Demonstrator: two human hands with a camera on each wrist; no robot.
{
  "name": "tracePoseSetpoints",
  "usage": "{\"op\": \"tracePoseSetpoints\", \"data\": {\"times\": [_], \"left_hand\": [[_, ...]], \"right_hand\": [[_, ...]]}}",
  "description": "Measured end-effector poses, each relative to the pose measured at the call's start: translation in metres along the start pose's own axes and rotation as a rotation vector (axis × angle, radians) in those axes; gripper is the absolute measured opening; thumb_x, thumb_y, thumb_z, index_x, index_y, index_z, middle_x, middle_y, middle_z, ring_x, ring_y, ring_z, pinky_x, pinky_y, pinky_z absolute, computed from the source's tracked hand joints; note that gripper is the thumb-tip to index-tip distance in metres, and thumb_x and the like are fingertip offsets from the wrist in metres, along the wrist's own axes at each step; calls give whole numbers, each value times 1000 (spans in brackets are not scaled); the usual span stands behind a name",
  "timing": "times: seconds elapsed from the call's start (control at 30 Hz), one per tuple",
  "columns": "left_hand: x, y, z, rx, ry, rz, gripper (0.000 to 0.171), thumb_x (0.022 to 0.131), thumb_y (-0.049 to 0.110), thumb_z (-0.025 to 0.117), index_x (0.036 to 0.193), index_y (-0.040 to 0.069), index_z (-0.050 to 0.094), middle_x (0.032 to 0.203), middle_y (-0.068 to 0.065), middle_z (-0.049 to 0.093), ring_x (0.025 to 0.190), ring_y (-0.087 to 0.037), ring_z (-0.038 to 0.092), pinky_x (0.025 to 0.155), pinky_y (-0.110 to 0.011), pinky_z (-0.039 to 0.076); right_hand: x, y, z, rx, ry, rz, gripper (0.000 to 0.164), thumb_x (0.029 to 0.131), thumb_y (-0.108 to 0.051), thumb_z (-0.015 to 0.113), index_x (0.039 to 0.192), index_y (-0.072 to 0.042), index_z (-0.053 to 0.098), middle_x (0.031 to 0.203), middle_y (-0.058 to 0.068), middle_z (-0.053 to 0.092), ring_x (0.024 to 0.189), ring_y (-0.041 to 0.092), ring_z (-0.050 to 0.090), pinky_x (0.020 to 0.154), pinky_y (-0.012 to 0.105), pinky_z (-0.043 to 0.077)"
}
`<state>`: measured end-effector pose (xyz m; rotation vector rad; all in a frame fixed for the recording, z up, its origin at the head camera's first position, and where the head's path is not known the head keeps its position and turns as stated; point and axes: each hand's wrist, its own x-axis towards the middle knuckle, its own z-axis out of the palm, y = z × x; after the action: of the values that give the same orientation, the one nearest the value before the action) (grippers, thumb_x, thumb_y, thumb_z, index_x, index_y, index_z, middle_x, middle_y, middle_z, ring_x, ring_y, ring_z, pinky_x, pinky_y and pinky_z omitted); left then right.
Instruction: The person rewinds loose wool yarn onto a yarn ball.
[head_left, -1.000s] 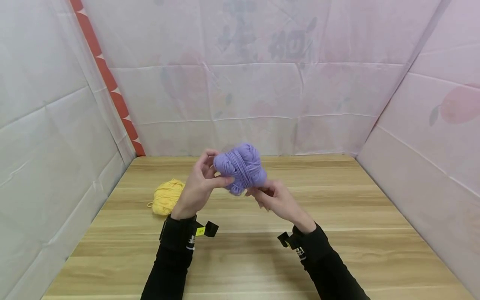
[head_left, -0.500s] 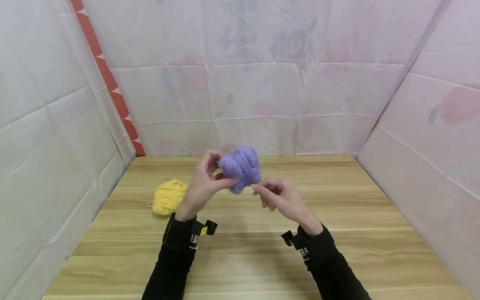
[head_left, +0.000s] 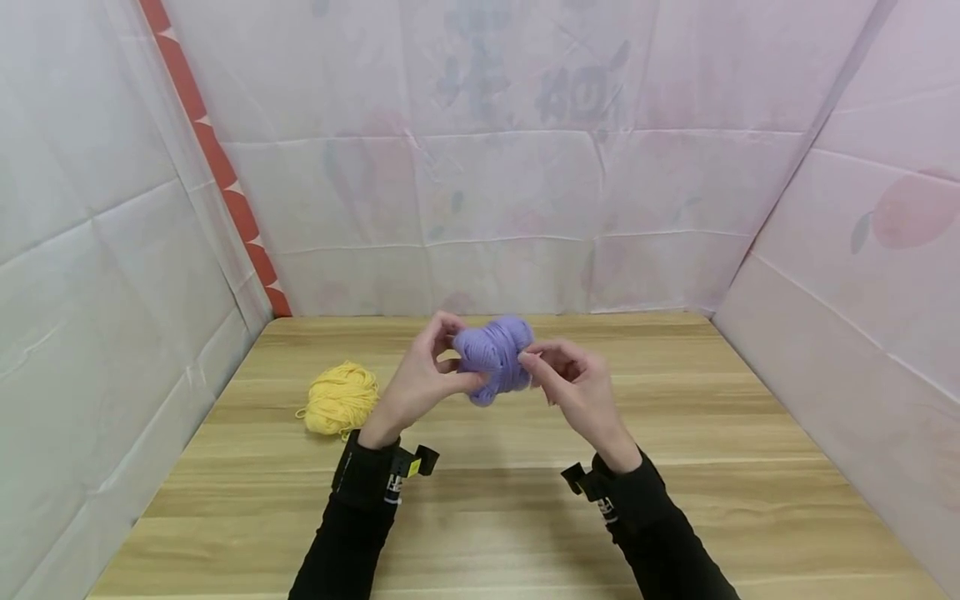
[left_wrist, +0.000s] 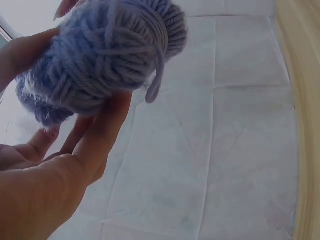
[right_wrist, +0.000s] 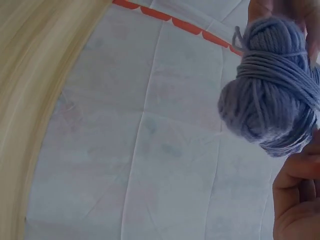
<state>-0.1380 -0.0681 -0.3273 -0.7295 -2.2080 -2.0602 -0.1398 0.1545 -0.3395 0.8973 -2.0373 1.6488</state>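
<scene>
A purple ball of yarn (head_left: pixel 491 354), wrapped round its middle with many strands, is held up over the table. My left hand (head_left: pixel 423 375) grips its left side, thumb in front and fingers behind. At its right side, the thumb and forefinger of my right hand (head_left: pixel 577 387) pinch the yarn. The left wrist view shows a short loop hanging loose from the ball of yarn (left_wrist: pixel 100 60). In the right wrist view, curled fingers of my right hand (right_wrist: pixel 300 195) lie right below the purple ball.
A yellow ball of yarn (head_left: pixel 341 398) lies on the wooden table (head_left: pixel 720 492), left of my left hand, with a small loop sticking out. Pale printed sheets (head_left: pixel 510 192) enclose the table at the back and both sides. A red scalloped strip (head_left: pixel 217 158) runs down the left corner.
The purple ball has turned and come a little lower and nearer, my left hand moving with it. My right hand drew slightly away, then came back to the ball's right side.
</scene>
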Motion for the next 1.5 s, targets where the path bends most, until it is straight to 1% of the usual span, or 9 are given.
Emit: {"op": "tracePoseSetpoints", "data": {"times": [0.13,0.27,0.4,0.6,0.8,1.0,1.13,1.23,1.5], "left_hand": [[-1,3,1,-48,27,-30,51,77,-3,75,116,7,43,117,-9,51,113,-23,54,99,-39,51],[0,5,5,-107,10,-38,51,78,-4,73,117,6,42,117,-10,51,112,-23,55,99,-39,50],[2,2,9,-109,-3,-53,50,82,2,72,122,7,42,120,-10,53,114,-24,55,94,-38,52],[1,-2,5,-47,67,-111,52,87,11,69,132,10,42,130,-13,52,125,-30,50,100,-40,49],[-4,-5,-9,6,139,-150,49,87,11,69,130,9,44,128,-11,53,123,-29,49,101,-40,46],[-12,-6,-29,31,189,-181,48,89,12,67,130,7,42,127,-11,52,120,-25,50,101,-38,45],[-15,-7,-41,27,220,-203,49,91,12,66,132,6,40,128,-13,49,120,-26,49,102,-38,45],[-19,-10,-51,26,261,-236,49,92,14,64,133,6,38,129,-15,48,120,-25,49,101,-37,45],[-28,-20,-78,109,360,-355,50,95,19,61,135,3,36,128,-18,48,121,-28,46,101,-37,39]], "right_hand": [[3,-8,5,-60,44,-12,41,83,8,68,121,2,58,97,10,59,75,8,54,63,20,47],[3,-6,11,12,-84,120,70,86,0,68,147,-10,33,129,17,48,107,12,53,85,23,52],[3,8,12,173,-121,272,66,93,-11,63,148,-19,28,129,14,50,109,16,59,85,29,56],[3,30,-2,194,35,448,57,94,-19,63,142,-16,33,121,6,54,103,11,61,83,27,56],[2,64,-45,107,168,606,58,94,-30,62,139,-12,32,114,0,53,94,5,60,77,19,53],[-8,98,-102,-7,220,746,81,93,-39,60,150,-3,16,122,4,43,84,-3,56,69,15,53],[-14,117,-134,-128,166,816,84,94,-44,56,150,4,15,129,16,43,87,1,57,70,18,55],[-21,126,-149,-280,94,878,85,94,-49,53,146,9,19,137,26,40,107,17,55,86,27,52],[-37,139,-166,-434,-78,1009,92,96,-48,50,143,21,10,147,40,23,137,46,28,116,54,27]]}}
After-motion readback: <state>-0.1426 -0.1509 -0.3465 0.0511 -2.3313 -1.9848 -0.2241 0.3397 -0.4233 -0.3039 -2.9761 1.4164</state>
